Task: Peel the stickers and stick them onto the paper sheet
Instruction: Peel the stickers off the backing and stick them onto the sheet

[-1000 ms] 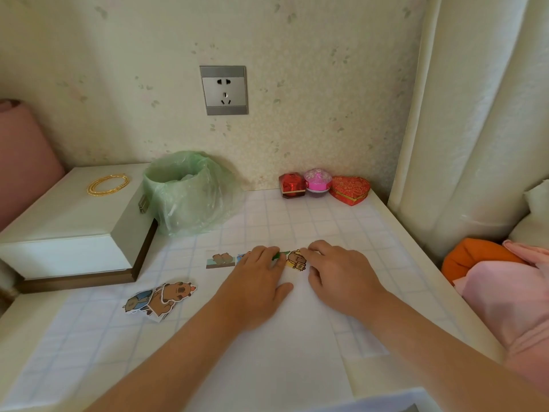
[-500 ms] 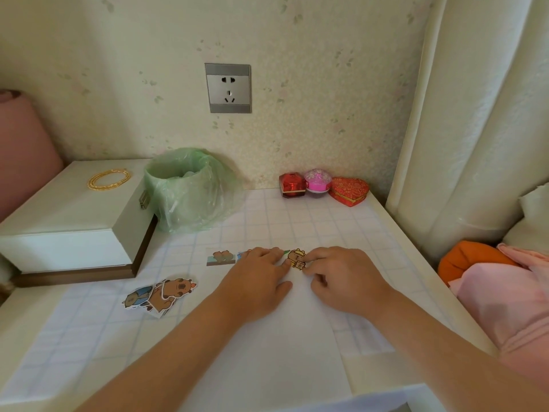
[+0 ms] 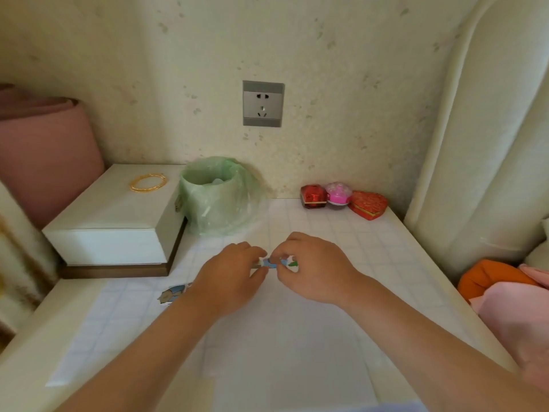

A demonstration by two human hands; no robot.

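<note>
A small blue-and-green sticker [image 3: 275, 263] is being pinched between the curled left hand [image 3: 230, 278] and right hand [image 3: 315, 269].

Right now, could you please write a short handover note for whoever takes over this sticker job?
Left hand: pinches one end of a small sticker.
Right hand: pinches its other end.
Where: the sticker sits between both hands, over the far edge of the paper sheet. The spare stickers lie on the grid mat, just left of the left forearm.
Done: cannot tell. The hands cover the sheet's far edge and the picture is blurred.
Left: probably finish peeling this sticker, press it onto the sheet, then do the spare ones.
</note>
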